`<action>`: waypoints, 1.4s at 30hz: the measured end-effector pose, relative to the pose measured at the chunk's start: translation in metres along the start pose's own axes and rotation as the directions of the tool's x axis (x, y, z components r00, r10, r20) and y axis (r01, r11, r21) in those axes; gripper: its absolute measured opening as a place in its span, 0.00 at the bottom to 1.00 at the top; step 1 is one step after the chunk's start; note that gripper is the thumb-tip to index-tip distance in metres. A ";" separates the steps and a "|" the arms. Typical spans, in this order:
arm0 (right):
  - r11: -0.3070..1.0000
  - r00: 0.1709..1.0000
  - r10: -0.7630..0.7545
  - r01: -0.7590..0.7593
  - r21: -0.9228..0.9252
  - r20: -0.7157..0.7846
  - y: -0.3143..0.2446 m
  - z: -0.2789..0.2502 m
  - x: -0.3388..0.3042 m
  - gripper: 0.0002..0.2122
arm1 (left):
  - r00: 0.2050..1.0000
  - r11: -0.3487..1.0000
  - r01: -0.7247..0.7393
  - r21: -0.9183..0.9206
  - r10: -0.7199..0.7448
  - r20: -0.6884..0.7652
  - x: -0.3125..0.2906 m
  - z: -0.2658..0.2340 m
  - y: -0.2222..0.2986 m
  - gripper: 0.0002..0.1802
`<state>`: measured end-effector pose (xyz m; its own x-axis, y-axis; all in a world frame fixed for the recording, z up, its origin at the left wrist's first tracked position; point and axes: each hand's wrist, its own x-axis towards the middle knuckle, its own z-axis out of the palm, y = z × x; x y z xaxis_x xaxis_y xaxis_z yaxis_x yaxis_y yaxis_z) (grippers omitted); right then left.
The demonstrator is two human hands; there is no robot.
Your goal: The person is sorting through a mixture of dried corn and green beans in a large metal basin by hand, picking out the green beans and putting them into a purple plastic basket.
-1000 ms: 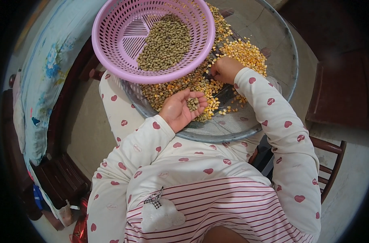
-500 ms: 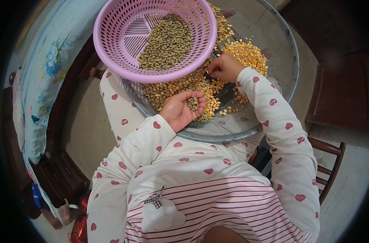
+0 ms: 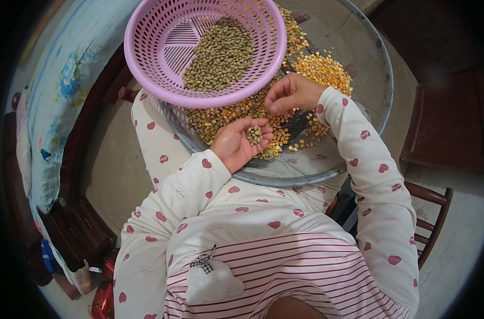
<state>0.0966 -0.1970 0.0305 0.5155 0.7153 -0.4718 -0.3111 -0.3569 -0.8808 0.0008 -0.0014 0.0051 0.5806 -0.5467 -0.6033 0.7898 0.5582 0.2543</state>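
Observation:
My left hand (image 3: 233, 144) lies palm up with its fingers curled into a cup, holding a small heap of greenish beans (image 3: 254, 135). My right hand (image 3: 298, 94) hovers just beyond it, thumb and fingers pinched together; whatever they hold is hidden. Beneath both hands, a round mesh sieve (image 3: 327, 169) rests over my lap. It carries a mix of brownish-green beans and corn kernels (image 3: 215, 119), with a separate pile of yellow corn (image 3: 327, 73) to the right. A pink slotted basket (image 3: 199, 100) sits on the sieve's far left, with greenish beans (image 3: 221, 56) inside.
A light blue flowered cloth (image 3: 72, 74) hangs over dark wooden furniture on the left. On the right stand a brown wooden panel (image 3: 444, 122) and a wooden chair (image 3: 428, 212). Something shiny and red (image 3: 103, 297) is on the floor at lower left.
My right hand has come up from the grain and moved left, toward the cupped left hand. The left hand stays almost in place with its beans.

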 end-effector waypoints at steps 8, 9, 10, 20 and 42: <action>0.597 0.943 -0.200 -0.099 -0.796 -0.267 0.023 -0.005 0.010 0.07 | 1.000 1.000 0.020 0.019 -0.021 0.015 0.005 -0.009 -0.001 0.15; 0.488 0.930 -0.230 -0.145 -0.861 -0.287 0.025 -0.001 0.013 0.06 | 1.000 0.999 0.017 0.028 -0.017 0.011 0.005 -0.008 -0.001 0.15; 0.373 0.916 -0.263 -0.193 -0.908 -0.302 0.027 0.001 0.016 0.05 | 1.000 0.999 0.017 0.028 -0.017 0.010 0.005 -0.009 -0.001 0.15; 0.707 0.934 -0.281 0.044 -0.706 -0.223 0.019 -0.009 0.011 0.08 | 1.000 1.000 0.005 -0.008 -0.005 0.025 0.003 -0.005 -0.001 0.19; 0.483 0.969 -0.151 -0.099 -0.870 -0.194 0.019 -0.005 0.010 0.06 | 1.000 1.000 0.012 0.012 -0.012 0.029 0.005 -0.008 -0.001 0.17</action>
<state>0.0997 -0.1992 0.0090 0.7013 0.6307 -0.3322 0.4934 -0.7659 -0.4123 0.0014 0.0005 -0.0037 0.5765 -0.5711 -0.5843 0.7989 0.5441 0.2564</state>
